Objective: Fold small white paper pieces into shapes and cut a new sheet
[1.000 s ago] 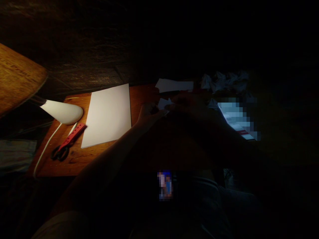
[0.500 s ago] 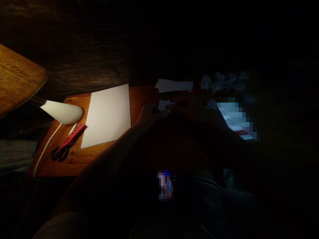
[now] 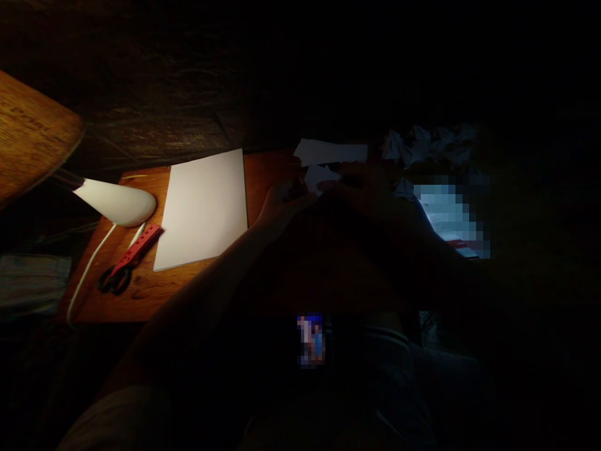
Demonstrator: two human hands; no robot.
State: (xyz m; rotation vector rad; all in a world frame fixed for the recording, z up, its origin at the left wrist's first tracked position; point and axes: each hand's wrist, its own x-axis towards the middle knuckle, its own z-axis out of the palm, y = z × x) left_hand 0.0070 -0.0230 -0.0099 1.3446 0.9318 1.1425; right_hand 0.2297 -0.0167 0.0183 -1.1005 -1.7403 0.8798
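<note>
Over the middle of the wooden table, a small folded piece of white paper [image 3: 315, 178] is held between both hands. My left hand [image 3: 283, 195] grips its left side, the fingers partly in shadow. From the right, my right hand [image 3: 359, 185] pinches the paper with the thumb on its face; most of its fingers are lost in the dark. Just behind lie flat white paper pieces [image 3: 331, 151]. Several folded paper shapes [image 3: 422, 145] sit at the back right, and another folded paper shape [image 3: 404, 188] is beside my right wrist.
A stack of white paper [image 3: 201, 210] lies on the wooden table [image 3: 141, 307] at left. Red-sleeved scissors [image 3: 131, 258] with black handles rest near the white lamp [image 3: 117, 202] and its cord [image 3: 91, 266]. A lit, pixelated screen or sheet [image 3: 451, 219] is at right.
Both hands and the folded paper have shifted slightly up and to the right in view, and the paper shows more of its face. The whole view has also moved a little.
</note>
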